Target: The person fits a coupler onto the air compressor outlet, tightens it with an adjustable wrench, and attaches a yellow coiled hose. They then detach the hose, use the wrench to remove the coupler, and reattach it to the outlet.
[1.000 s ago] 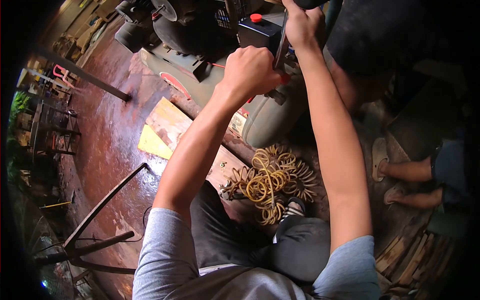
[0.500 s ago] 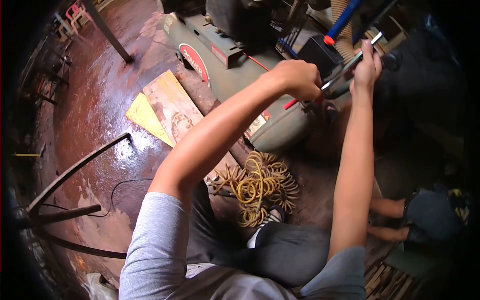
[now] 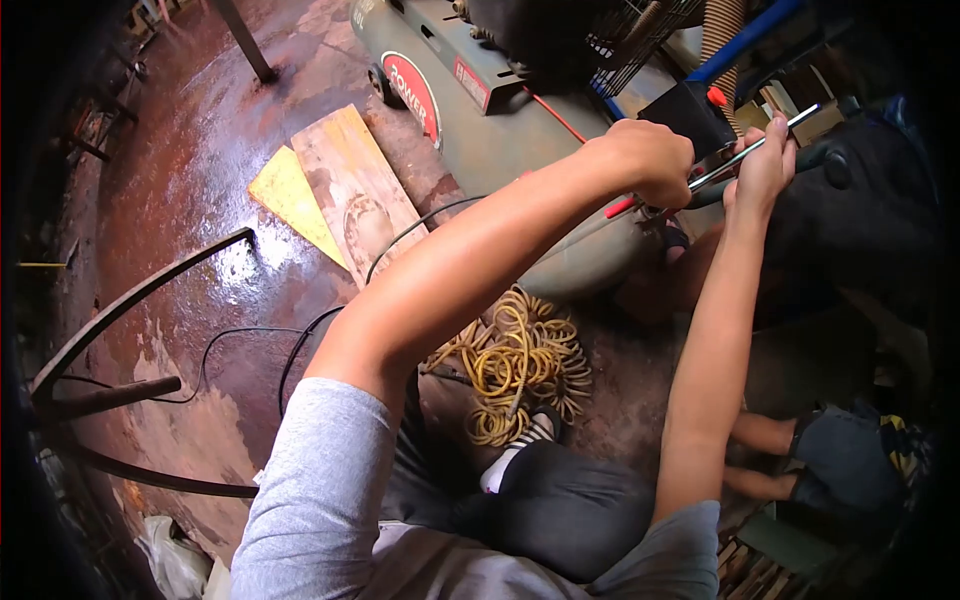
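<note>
Both of my hands are raised at the upper right, at the two ends of a slim silver metal rod (image 3: 727, 166). My left hand (image 3: 650, 160) is closed in a fist where the rod's lower end meets its fingers. A short red-tipped piece (image 3: 620, 207) sticks out below this fist; what it belongs to is hidden. My right hand (image 3: 765, 170) is closed around the upper part of the rod, whose tip points up and right beyond the fingers. Just behind the hands are a black box (image 3: 688, 115) and a blue bar (image 3: 750, 45).
A grey air compressor tank (image 3: 490, 150) stands ahead. Coiled yellow hose (image 3: 520, 360) lies by my foot. A wooden board (image 3: 355, 190) and yellow sheet (image 3: 295, 205) rest on the wet floor. A curved metal frame (image 3: 140, 300) is at left, another person's legs (image 3: 765, 435) at right.
The view has shifted, and both hands appear further right and slightly lower. Both remain closed at the rod. A black cable now shows beside my left arm.
</note>
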### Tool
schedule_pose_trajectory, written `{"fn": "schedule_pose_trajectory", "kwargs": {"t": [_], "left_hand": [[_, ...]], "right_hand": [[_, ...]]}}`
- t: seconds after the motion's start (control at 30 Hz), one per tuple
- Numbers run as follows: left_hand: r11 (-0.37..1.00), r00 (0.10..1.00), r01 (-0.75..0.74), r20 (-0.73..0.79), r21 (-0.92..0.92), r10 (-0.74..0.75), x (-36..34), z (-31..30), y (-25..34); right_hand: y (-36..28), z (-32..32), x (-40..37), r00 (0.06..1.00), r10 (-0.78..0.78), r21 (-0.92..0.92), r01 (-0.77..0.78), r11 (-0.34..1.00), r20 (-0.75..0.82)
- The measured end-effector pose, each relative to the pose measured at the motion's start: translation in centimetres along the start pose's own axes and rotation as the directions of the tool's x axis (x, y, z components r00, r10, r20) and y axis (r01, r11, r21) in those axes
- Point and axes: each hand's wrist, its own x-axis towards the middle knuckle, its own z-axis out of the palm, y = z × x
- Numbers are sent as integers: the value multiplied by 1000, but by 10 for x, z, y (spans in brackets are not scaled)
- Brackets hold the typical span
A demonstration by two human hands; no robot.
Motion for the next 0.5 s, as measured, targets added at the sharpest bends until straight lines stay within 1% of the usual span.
{"fn": "schedule_pose_trajectory", "kwargs": {"t": [0.07, 0.13, 0.2, 0.27, 0.3, 0.33, 0.4, 0.5], "left_hand": [[1000, 1000, -8, -18, 7, 8, -1, 3, 1], [999, 999, 32, 0, -22, -32, -2, 1, 2], [999, 999, 34, 2, -34, -34, -7, 3, 4], [998, 999, 36, -8, -43, -37, -13, 1, 6], [999, 999, 18, -38, -33, -19, -15, 4, 6], [1000, 998, -1, -65, -22, -1, -15, 6, 5], [999, 999, 12, -51, -42, -14, -13, 6, 5], [997, 1000, 23, -3, -74, -24, -12, 4, 5]], "right_hand": [[1, 4, 2, 997, -24, -76, 19, 997, -71], [-2, 6, 3, 998, -16, -73, 11, 997, -68], [-4, 7, -2, 998, -3, -73, -2, 997, -62], [-9, 6, -11, 994, 1, 57, 6, 998, -112], [-12, 5, -13, 997, -26, 77, 32, 997, -70], [-11, 6, -11, 998, -24, 72, 29, 997, -63], [-12, 8, -10, 997, 0, 65, 6, 998, -80], [-12, 10, -12, 997, -35, 67, 40, 997, -74]]}}
